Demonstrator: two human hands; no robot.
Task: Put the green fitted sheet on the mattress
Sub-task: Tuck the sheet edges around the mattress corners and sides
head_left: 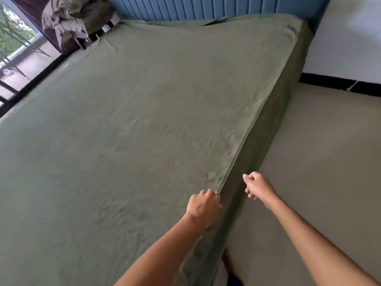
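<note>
The green fitted sheet (134, 124) covers the whole top of the mattress and hangs down its right side (274, 120), with fine wrinkles near me. My left hand (203, 205) pinches the sheet's seam at the mattress's right top edge. My right hand (258, 185) hovers just right of that edge, beside the hanging side panel, fingers curled; whether it grips any cloth is unclear. The mattress itself is hidden under the sheet.
A blue padded headboard (206, 7) stands at the far end. A bundle of patterned bedding (72, 17) sits on furniture at the far left by a window (14, 48). Beige floor (319, 162) runs along the bed's right side below a white wall.
</note>
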